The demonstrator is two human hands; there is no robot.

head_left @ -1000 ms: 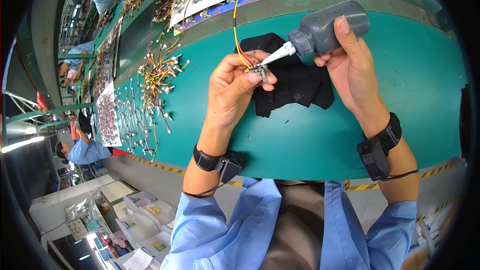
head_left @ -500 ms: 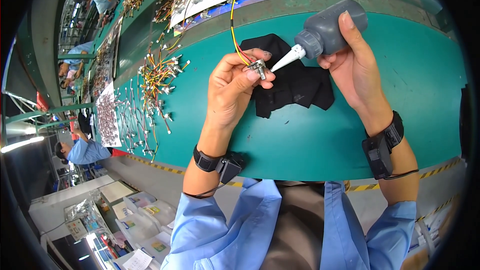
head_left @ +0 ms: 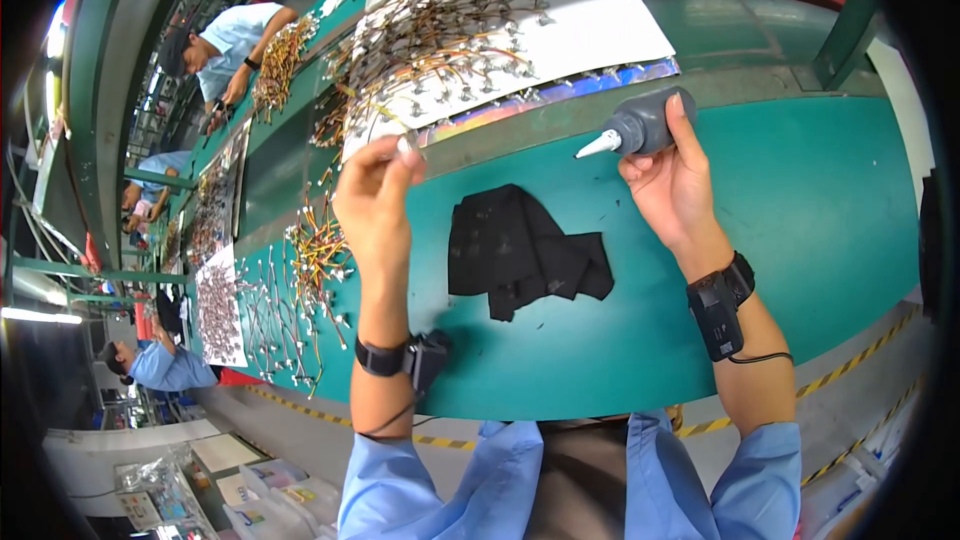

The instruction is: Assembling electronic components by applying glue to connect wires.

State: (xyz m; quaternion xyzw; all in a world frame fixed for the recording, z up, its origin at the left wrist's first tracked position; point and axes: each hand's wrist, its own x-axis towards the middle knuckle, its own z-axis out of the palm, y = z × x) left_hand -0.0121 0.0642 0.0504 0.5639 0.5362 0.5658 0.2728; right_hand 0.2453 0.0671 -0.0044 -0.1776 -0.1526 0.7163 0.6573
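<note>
Bottle (head_left: 648, 123) in right hand (head_left: 672, 190) (nozzle leftward).

- Light blue short sleeves (head_left: 430, 480) on both arms.
- Black band with a boxy unit on the left wrist (head_left: 405, 357).
- Black strapped device, cabled, on the right wrist (head_left: 722, 302).

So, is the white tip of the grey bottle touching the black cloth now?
No, the grey bottle is held up in the right hand, its white tip in the air above and apart from the black cloth.
</note>
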